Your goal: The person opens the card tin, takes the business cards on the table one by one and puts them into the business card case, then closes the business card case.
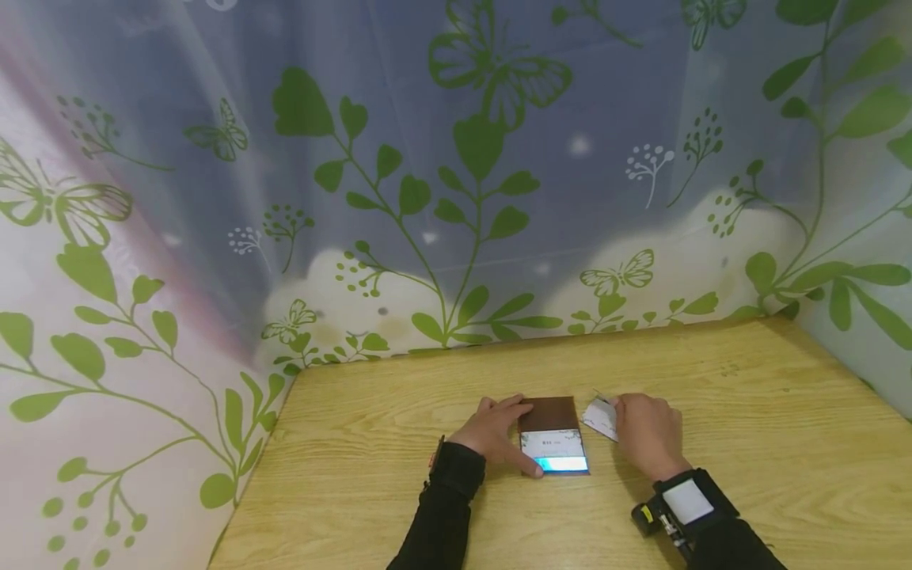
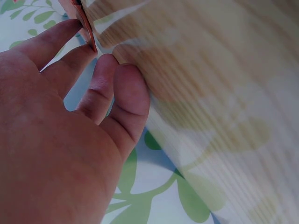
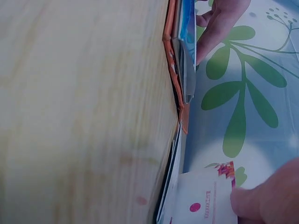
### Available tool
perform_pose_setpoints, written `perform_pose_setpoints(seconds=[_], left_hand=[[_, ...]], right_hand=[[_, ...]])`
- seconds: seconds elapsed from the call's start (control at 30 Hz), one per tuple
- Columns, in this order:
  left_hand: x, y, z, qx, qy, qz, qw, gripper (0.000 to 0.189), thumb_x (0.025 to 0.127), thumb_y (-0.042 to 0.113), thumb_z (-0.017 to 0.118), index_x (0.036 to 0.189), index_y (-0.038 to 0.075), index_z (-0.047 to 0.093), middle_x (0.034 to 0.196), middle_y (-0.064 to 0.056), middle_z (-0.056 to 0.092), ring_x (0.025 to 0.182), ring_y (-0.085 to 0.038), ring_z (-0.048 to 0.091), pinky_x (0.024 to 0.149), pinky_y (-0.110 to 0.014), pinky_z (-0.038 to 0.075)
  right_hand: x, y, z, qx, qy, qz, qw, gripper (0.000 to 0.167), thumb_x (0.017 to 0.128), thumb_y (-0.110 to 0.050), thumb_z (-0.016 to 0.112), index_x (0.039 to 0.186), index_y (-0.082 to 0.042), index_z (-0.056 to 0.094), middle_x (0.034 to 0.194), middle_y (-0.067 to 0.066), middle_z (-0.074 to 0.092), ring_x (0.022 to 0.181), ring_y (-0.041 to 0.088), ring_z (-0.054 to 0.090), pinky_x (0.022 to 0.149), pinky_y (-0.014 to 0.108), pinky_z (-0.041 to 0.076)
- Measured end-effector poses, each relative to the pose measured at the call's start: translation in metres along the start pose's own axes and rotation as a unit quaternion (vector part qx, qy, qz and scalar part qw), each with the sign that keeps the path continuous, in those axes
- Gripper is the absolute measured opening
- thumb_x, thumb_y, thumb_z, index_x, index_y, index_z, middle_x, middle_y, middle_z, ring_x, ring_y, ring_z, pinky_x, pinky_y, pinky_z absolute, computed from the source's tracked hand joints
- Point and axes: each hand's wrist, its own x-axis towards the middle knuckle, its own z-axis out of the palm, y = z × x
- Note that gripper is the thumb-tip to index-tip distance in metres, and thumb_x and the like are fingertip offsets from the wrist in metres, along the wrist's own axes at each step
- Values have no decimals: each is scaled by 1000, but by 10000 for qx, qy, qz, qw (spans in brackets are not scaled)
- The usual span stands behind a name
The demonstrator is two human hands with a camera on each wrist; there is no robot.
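A brown card holder (image 1: 547, 413) lies on the table with a printed white card (image 1: 552, 442) and a bright blue strip showing on its lower half. My left hand (image 1: 495, 437) rests at its left side, fingers spread, thumb by the lower corner. In the left wrist view, fingertips touch the holder's orange-brown edge (image 2: 86, 25). To the right, my right hand (image 1: 650, 434) pinches a white card (image 1: 601, 418). Pink print and a flowered corner show on that card (image 3: 205, 196) in the right wrist view. Beside it, thin card edges (image 3: 169, 186) lie at the tabletop.
The wood-grain table (image 1: 342, 459) meets a curtain (image 1: 399, 261) printed with green leaves and butterflies at its back and sides. A black band with a small device (image 1: 687, 503) is strapped round the right wrist, and another black band (image 1: 456, 469) round the left.
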Motion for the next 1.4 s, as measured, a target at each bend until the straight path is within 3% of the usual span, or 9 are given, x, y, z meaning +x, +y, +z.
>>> perform_pose_setpoints(seconds=[0.17, 0.27, 0.43, 0.57, 0.8, 1.0, 1.2, 1.4], left_hand=[[0, 0, 0, 9, -13, 2, 10000, 106, 71, 46, 95, 160, 22, 42, 169, 4, 28, 115, -14, 33, 93, -30, 46], [0, 0, 0, -6, -16, -14, 10000, 106, 71, 45, 95, 160, 22, 42, 169, 4, 28, 114, -14, 33, 93, -30, 46], [0, -1, 1, -3, -9, 8, 10000, 106, 72, 45, 95, 160, 22, 43, 169, 4, 28, 114, -14, 33, 93, -30, 46], [0, -1, 1, 68, 9, 30, 10000, 107, 70, 47, 95, 160, 22, 43, 169, 4, 29, 114, -14, 34, 93, -30, 46], [0, -1, 1, 126, 43, 41, 9999, 107, 70, 48, 94, 160, 22, 43, 169, 4, 29, 111, -13, 33, 92, -29, 45], [0, 0, 1, 108, 39, 35, 9999, 106, 71, 47, 95, 160, 22, 43, 169, 4, 29, 110, -13, 33, 92, -29, 45], [0, 0, 1, 62, 43, 28, 10000, 106, 70, 46, 95, 160, 21, 44, 169, 3, 29, 109, -13, 33, 91, -28, 45], [0, 0, 1, 66, 54, 8, 10000, 107, 69, 46, 96, 159, 21, 45, 169, 4, 30, 109, -13, 33, 91, -28, 45]], right_hand=[[1, -2, -3, 129, 541, -35, 9984, 27, 105, -9, 58, 96, 11, 75, 75, 20, 71, 59, 27, 59, 56, 41, 38], [1, -4, -4, 443, 611, 81, 9971, 29, 106, -12, 57, 103, 11, 75, 78, 18, 71, 63, 27, 59, 57, 39, 38], [1, -6, -3, 1064, 28, 419, 9934, 39, 111, -21, 51, 120, 12, 69, 76, 11, 65, 64, 22, 54, 55, 33, 36], [0, -6, -1, 1410, -271, 420, 9887, 45, 113, -26, 46, 125, 12, 66, 80, 11, 66, 66, 20, 56, 56, 31, 40], [0, -6, 3, 1800, -507, 335, 9818, 46, 113, -29, 44, 128, 10, 64, 94, 15, 69, 75, 22, 59, 60, 31, 45], [1, -5, 6, 1966, -710, 257, 9776, 35, 110, -19, 49, 131, 6, 62, 106, 20, 69, 81, 24, 61, 62, 31, 48], [0, -5, 8, 2212, -851, 201, 9713, 39, 104, -9, 51, 139, 6, 57, 124, 27, 66, 88, 27, 63, 61, 33, 50], [1, -6, 7, 2149, -761, 152, 9736, 38, 102, -7, 53, 138, 6, 57, 118, 24, 68, 85, 24, 62, 60, 30, 48]])
